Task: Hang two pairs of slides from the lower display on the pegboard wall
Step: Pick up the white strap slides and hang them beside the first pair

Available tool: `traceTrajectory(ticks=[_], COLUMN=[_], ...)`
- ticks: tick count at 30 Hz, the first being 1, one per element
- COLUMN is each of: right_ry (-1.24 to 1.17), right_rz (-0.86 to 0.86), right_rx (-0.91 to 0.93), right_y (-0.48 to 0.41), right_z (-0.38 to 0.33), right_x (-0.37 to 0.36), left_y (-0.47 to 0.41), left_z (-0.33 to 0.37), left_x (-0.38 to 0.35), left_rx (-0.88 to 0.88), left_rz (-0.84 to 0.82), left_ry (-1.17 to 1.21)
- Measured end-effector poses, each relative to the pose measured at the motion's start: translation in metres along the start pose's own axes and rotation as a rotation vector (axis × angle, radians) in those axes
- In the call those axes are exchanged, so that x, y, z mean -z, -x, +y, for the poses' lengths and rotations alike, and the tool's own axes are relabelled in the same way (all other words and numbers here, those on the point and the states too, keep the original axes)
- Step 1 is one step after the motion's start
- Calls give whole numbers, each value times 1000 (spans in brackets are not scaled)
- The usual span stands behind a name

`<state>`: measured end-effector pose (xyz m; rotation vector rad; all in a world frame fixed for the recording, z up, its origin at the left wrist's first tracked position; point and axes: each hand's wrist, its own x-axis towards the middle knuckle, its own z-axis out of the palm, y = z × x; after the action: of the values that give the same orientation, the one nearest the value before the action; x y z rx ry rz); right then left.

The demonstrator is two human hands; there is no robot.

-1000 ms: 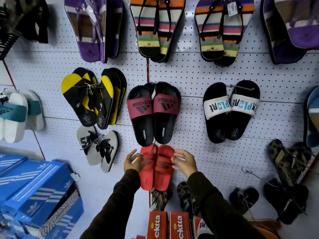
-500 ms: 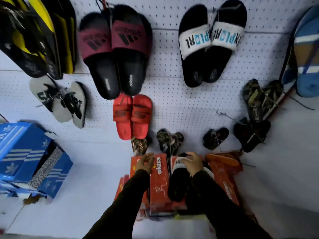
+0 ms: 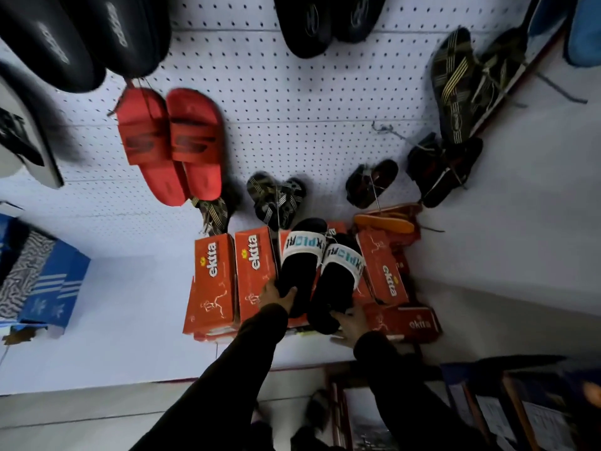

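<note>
A pair of black slides with white lettered straps [image 3: 320, 268] lies on top of the red shoe boxes [image 3: 214, 281] at the foot of the pegboard wall [image 3: 292, 102]. My left hand [image 3: 276, 296] grips the heel of the left slide. My right hand [image 3: 349, 323] holds the heel of the right slide from below. A red pair of slides [image 3: 170, 144] hangs on the pegboard up and to the left.
Small dark sandals [image 3: 276, 198] hang low on the board, more [image 3: 370, 182] to the right. An orange insole [image 3: 383, 222] lies on the boxes. Blue shoe boxes [image 3: 48, 281] stand at left. Large black slides [image 3: 81, 37] hang above. An empty hook [image 3: 387, 130] juts out at right.
My hands left the hung red pair, dropped to the boxes and took hold of the black slides with white straps. My view tilted down.
</note>
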<state>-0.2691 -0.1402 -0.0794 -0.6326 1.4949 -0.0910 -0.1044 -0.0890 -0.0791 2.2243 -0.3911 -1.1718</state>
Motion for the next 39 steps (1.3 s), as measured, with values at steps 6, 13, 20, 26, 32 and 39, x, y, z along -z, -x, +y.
traceTrajectory(ticks=[6, 13, 20, 26, 32, 39], right_ry=[-104, -150, -264, -264, -242, -266], right_rz=[-42, -71, -154, -175, -162, -191], right_rx=[131, 183, 398, 690, 911, 1090], right_y=[-6, 19, 70, 112, 165, 234], right_z=[5, -1, -37, -82, -138, -204], right_x=[13, 34, 30, 25, 26, 31], left_y=[-4, 18, 66, 99, 134, 159], left_z=[-11, -12, 12, 64, 135, 206], left_x=[-2, 1, 21, 50, 85, 125], left_rx=[84, 92, -31, -293, -535, -761], left_rz=[-14, -59, -58, -110, -78, -106], left_ry=[115, 397, 626, 784, 892, 960])
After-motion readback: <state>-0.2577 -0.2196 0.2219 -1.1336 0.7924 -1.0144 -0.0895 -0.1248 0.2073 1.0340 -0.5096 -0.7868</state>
